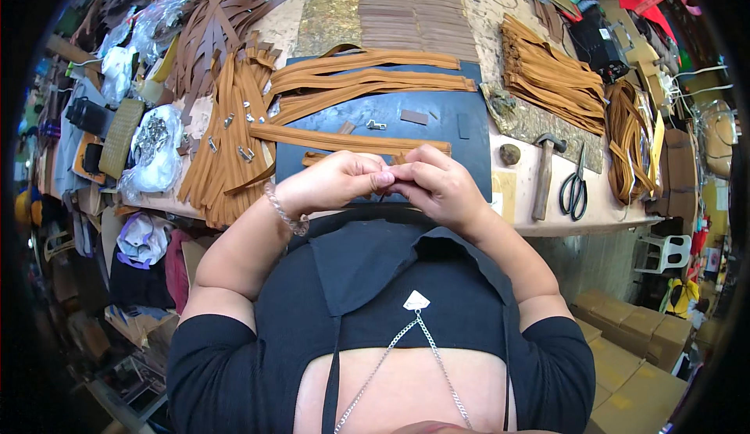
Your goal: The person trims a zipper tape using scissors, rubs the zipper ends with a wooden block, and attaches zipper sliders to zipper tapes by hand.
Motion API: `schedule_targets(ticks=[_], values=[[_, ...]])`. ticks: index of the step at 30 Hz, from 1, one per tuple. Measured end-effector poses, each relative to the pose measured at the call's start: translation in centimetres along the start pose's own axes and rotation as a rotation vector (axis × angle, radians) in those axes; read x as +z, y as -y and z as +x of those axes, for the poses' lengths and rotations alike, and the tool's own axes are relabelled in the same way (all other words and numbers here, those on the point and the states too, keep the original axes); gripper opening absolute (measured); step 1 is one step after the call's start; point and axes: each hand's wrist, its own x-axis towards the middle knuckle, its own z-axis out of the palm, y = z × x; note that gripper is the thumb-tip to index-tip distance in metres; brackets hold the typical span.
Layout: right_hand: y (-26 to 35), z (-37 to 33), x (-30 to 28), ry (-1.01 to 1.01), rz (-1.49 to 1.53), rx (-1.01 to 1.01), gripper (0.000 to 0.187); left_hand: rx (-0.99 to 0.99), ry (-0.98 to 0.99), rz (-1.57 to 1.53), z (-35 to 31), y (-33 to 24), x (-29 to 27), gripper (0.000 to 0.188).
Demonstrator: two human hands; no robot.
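Note:
My left hand (341, 182) and my right hand (444, 184) meet over the near edge of a dark cutting mat (375, 104). Thumbs and fingertips of both are pinched together, closed around something small that they mostly hide. A bit of tan material shows just behind the fingertips. Beyond the hands, a long tan zipper (351, 135) lies across the mat, and more tan zippers (375, 82) are spread farther back. A small metal zipper slider (376, 125) and a flat brown leather piece (414, 117) rest on the mat.
Left of the mat, tan zippers with metal sliders are heaped (234, 153). A hammer (544, 176), black-handled scissors (575, 192) and a round lump (509, 154) lie at right. Behind them is a zipper bundle (551, 75). Brown strips (418, 16) line the back.

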Motion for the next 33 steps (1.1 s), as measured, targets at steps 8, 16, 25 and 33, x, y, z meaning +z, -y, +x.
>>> schedule_targets(ticks=[8,16,25,33], values=[[0.5,-0.1,-0.1,-0.071,-0.153,0.034,0.012,-0.159,-0.154,-0.472,-0.1,-0.4,1.4,0.028],[0.6,-0.2,-0.3,-0.086,0.147,0.252,0.005,-0.038,-0.166,-0.390,-0.8,-1.1,0.6,0.020],[1.3,-0.8,-2.2,-0.053,0.615,0.425,0.012,0.033,-0.320,0.055,-2.1,-5.1,1.9,0.017],[2.7,-0.5,-2.5,-0.055,0.493,0.387,0.014,0.302,-0.349,0.491,-2.4,-5.8,1.8,0.011]])
